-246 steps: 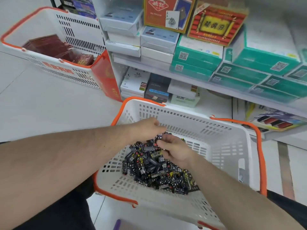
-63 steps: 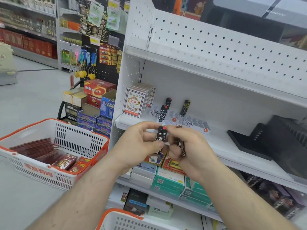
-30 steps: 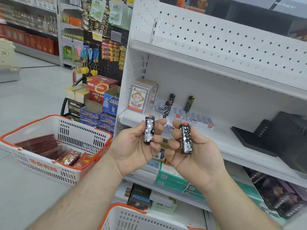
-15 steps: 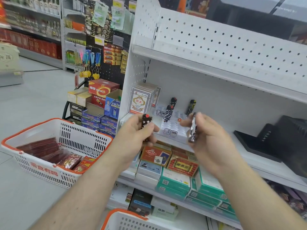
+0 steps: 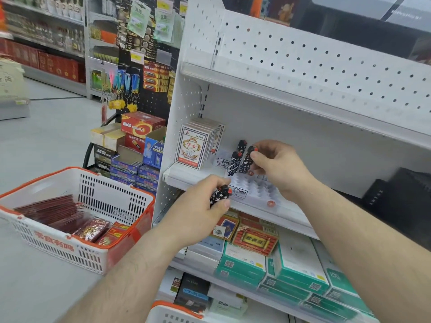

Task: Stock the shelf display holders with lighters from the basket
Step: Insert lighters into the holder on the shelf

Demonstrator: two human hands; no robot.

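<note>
**Steadily seat each lighter upright in an open slot**

Leftmost of all, well left of the display holder [image 5: 256, 194], sits a white basket with orange rim [image 5: 77, 241] holding red packets; the lighter basket [image 5: 172, 311] shows only as a rim, below the holder.

Just left of the holder's front corner, the left hand [image 5: 198, 215] curls its fingers around a star-patterned lighter [image 5: 220, 194], red cap pointing toward the tray. This one is waiting its turn; best to keep it clear of the tray until the other is seated.

At the holder's back rows, two lighters [image 5: 236, 159] already stand tilted in their slots. Right beside them, the right hand [image 5: 277, 169] pinches a diamond-patterned lighter [image 5: 248, 159] near its red cap, base down toward the tray. Whether the base has entered a slot cannot be told. The move calls for lining the base over an empty cell next to the standing pair, pressing straight down, and releasing without knocking the neighbours. Playing-card boxes [image 5: 193, 145] stand left of the holder, on the same shelf [image 5: 182, 178].
</note>
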